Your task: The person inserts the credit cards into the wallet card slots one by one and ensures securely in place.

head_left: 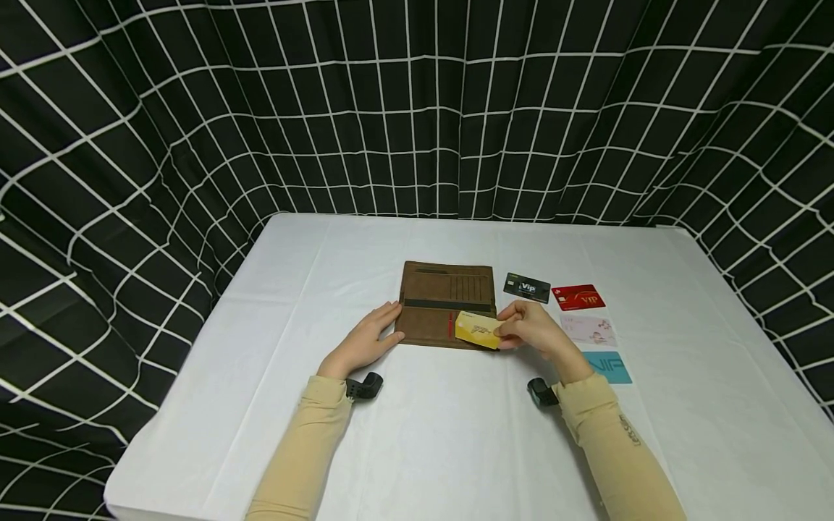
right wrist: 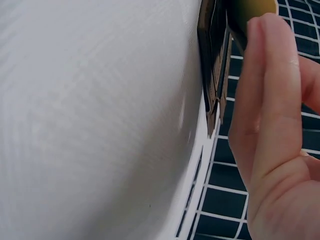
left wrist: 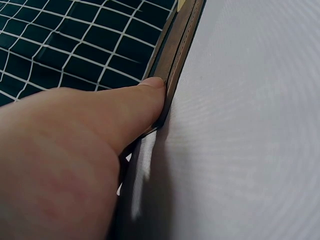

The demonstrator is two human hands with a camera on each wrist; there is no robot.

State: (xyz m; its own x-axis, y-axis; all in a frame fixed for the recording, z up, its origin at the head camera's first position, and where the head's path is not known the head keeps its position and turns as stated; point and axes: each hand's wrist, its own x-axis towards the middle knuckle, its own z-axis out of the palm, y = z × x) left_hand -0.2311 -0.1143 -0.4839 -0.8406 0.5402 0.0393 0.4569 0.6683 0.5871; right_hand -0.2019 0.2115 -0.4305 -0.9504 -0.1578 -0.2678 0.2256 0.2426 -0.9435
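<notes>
A brown wallet (head_left: 423, 324) lies unfolded on the white table, its card slots and a dark fold strip facing up. My left hand (head_left: 365, 336) rests at its left edge with fingers spread; in the left wrist view the thumb (left wrist: 145, 95) touches the wallet's edge (left wrist: 175, 65). My right hand (head_left: 531, 329) pinches the right end of a yellow card (head_left: 476, 329) over the wallet's lower right part, by a red stripe. The right wrist view shows this hand (right wrist: 280, 115) beside the wallet (right wrist: 215, 65), with only a bit of the yellow card (right wrist: 255, 7) visible.
Right of the wallet lie a black VIP card (head_left: 526, 288), a red VIP card (head_left: 578, 297), a pale pink card (head_left: 588, 331) and a blue card (head_left: 609, 367), partly behind the right forearm. A black curtain with white grid lines (head_left: 430, 130) surrounds the table (head_left: 449, 434).
</notes>
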